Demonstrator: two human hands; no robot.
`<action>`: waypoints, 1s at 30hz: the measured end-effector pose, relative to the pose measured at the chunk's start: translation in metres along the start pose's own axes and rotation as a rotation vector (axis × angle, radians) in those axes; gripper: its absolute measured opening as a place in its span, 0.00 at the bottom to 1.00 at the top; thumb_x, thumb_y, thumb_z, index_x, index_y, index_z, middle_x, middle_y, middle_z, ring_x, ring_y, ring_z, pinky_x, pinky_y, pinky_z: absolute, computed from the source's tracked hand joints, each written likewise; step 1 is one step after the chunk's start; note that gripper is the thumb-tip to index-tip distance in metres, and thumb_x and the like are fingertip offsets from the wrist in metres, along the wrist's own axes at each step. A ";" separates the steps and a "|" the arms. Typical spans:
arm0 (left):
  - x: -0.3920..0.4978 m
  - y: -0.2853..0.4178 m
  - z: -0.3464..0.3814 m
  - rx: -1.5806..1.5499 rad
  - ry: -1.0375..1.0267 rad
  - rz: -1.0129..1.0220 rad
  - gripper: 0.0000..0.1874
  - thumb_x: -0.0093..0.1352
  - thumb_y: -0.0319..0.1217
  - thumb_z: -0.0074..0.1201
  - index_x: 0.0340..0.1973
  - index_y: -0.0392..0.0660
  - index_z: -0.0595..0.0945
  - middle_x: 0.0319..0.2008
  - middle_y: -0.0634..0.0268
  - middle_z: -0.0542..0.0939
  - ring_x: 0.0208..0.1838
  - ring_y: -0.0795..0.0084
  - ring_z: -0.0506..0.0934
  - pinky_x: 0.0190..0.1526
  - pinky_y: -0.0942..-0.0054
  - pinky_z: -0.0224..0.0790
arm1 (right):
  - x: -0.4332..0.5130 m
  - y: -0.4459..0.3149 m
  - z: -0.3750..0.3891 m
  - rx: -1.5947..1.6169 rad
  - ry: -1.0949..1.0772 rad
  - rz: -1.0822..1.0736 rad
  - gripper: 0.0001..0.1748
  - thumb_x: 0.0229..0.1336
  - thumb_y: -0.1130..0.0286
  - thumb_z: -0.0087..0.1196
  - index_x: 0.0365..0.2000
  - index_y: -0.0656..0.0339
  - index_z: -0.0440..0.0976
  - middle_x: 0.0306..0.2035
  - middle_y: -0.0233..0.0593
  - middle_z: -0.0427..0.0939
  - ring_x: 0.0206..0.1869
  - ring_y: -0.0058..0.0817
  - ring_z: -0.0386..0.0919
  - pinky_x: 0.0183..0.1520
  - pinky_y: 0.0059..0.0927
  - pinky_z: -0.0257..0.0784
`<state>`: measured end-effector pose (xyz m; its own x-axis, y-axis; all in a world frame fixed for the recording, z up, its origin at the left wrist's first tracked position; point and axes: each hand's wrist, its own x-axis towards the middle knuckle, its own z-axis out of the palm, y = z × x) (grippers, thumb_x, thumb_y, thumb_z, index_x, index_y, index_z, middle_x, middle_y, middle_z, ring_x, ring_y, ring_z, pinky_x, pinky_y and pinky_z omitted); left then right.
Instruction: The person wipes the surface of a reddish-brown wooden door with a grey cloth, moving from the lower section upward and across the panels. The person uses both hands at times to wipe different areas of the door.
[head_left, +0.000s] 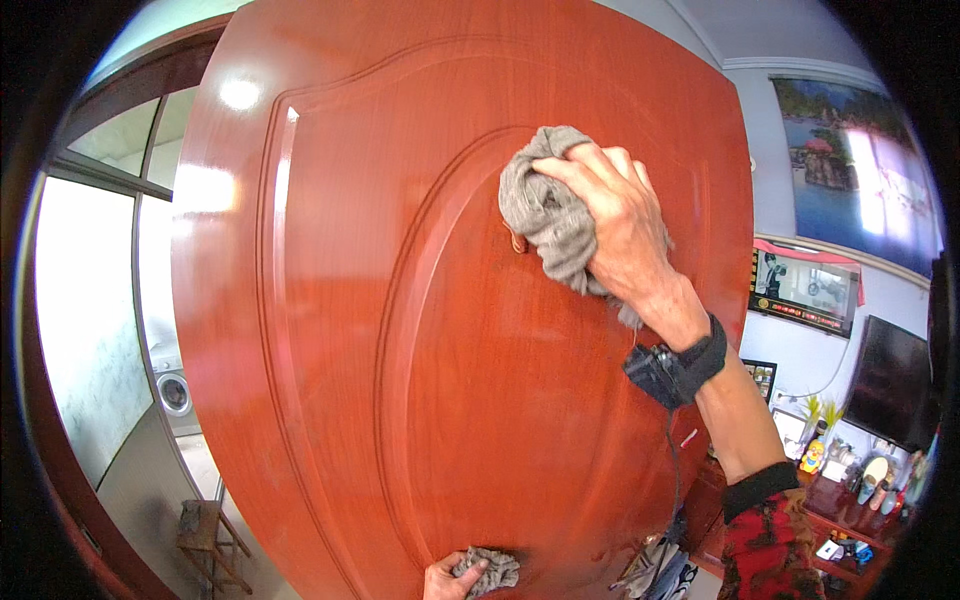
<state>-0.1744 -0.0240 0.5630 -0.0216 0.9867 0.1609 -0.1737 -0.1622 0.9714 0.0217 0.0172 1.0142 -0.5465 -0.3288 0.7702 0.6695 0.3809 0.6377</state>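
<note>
A large reddish-brown door panel (337, 322) with curved moulded grooves fills the middle of the view. My right hand (619, 217) presses a bunched grey cloth (551, 214) against its upper part, right of centre; a small brown thing (518, 241) shows at the cloth's lower left edge. A black strap with a small device (664, 371) is round my right wrist, and a thin cable hangs from it. Low down, at the bottom edge of the view, my left hand (450, 576) grips another crumpled grey cloth (489, 571) near the door's surface.
At the left are a glazed partition (90, 315), a washing machine (174, 394) and a wooden folding stool (199, 525). To the right, a dark red cabinet (832, 517) bears bottles and ornaments below a wall-mounted television (889, 382). Hanging cloths (652, 574) show at the lower right.
</note>
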 end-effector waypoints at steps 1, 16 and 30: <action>0.000 0.000 0.000 0.032 0.001 0.011 0.12 0.71 0.32 0.68 0.42 0.33 0.88 0.35 0.67 0.88 0.38 0.83 0.80 0.42 0.77 0.76 | 0.005 0.005 0.007 -0.028 -0.024 0.030 0.21 0.51 0.68 0.67 0.48 0.57 0.81 0.47 0.37 0.80 0.49 0.40 0.75 0.50 0.42 0.68; 0.000 0.001 -0.001 -0.005 -0.013 0.030 0.12 0.71 0.32 0.69 0.41 0.35 0.88 0.33 0.70 0.87 0.36 0.84 0.79 0.40 0.78 0.76 | -0.041 -0.032 -0.019 0.164 -0.137 -0.075 0.23 0.48 0.66 0.66 0.48 0.55 0.81 0.44 0.38 0.79 0.45 0.38 0.74 0.46 0.39 0.67; 0.007 -0.008 -0.013 0.090 -0.139 -0.013 0.12 0.71 0.32 0.69 0.42 0.35 0.89 0.33 0.70 0.87 0.37 0.84 0.79 0.42 0.77 0.77 | -0.078 -0.059 0.001 0.009 -0.246 -0.086 0.26 0.54 0.60 0.62 0.54 0.56 0.78 0.46 0.38 0.76 0.54 0.41 0.74 0.55 0.44 0.67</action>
<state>-0.1856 -0.0159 0.5543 0.1175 0.9793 0.1647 -0.0844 -0.1554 0.9842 0.0238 0.0214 0.9166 -0.7080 -0.1404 0.6921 0.6113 0.3689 0.7002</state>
